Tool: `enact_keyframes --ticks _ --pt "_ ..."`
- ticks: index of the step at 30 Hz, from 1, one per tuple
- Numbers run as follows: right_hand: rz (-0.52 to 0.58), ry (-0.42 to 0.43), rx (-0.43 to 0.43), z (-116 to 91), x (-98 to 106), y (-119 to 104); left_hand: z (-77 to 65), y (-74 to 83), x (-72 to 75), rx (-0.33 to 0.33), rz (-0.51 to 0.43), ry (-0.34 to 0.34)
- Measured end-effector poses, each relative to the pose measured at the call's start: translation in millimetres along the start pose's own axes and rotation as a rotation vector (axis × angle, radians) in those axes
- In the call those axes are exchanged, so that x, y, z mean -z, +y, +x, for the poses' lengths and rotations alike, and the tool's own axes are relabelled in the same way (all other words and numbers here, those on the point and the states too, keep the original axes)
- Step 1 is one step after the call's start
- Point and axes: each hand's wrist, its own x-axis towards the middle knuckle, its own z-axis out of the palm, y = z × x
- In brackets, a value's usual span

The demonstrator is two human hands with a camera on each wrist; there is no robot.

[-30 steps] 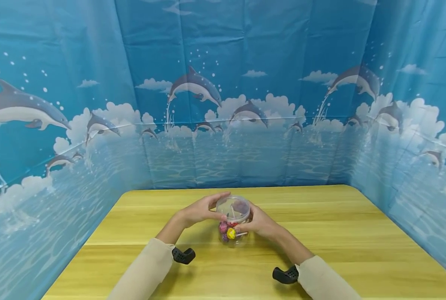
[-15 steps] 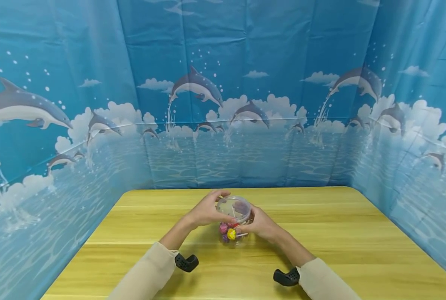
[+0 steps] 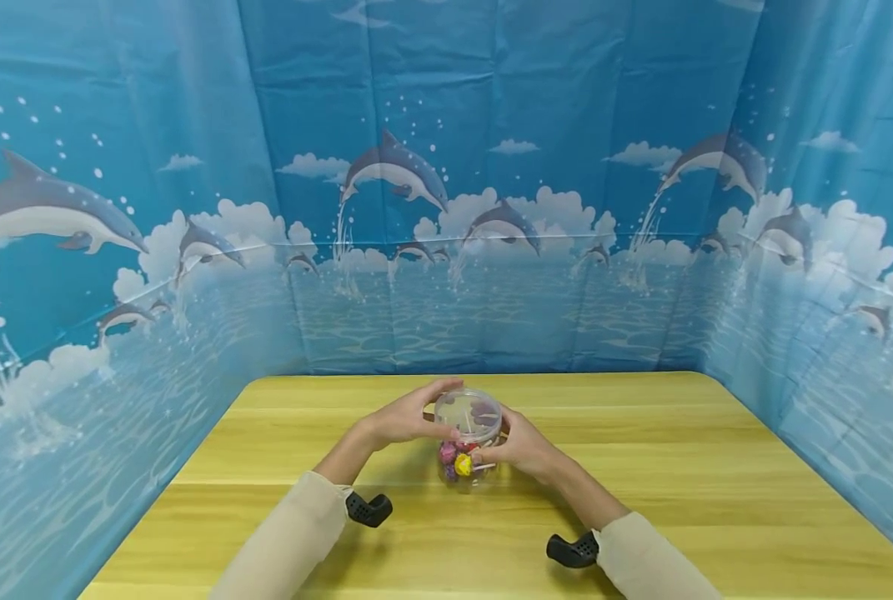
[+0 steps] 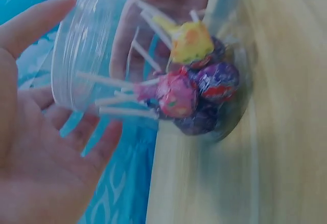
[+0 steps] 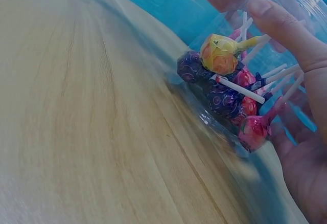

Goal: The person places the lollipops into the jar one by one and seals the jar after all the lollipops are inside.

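A clear plastic jar [image 3: 454, 486] stands near the middle of the table, with a round transparent lid [image 3: 467, 406] on top. My left hand [image 3: 399, 420] spans the lid's rim, thumb on the near side and fingers round the far side. From the right, my right hand [image 3: 523, 444] grips the jar's body just below the lid, its thumb across the front. Wrapped lollipops lie inside, a yellow lollipop [image 5: 219, 53], a pink lollipop [image 4: 176, 95] and several purple ones among them, their white sticks pointing toward the lid.
The jar rests on a yellow wood-grain table [image 3: 641, 467]. Blue curtains [image 3: 446, 308] printed with dolphins hang behind the table and along both sides. Each wrist has a black strap-like mount [image 3: 368, 510] at the sleeve's end.
My left hand's thumb slid right along the lid's rim, then came back left to about where it was a second ago. My right hand and the jar stayed in place.
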Motion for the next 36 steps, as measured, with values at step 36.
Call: enact_keyframes --ticks 36 --pt "-0.047 -0.067 -0.008 -4.7 5.8 3.9 6.5 -13.7 -3.3 0.049 0.028 0.058"
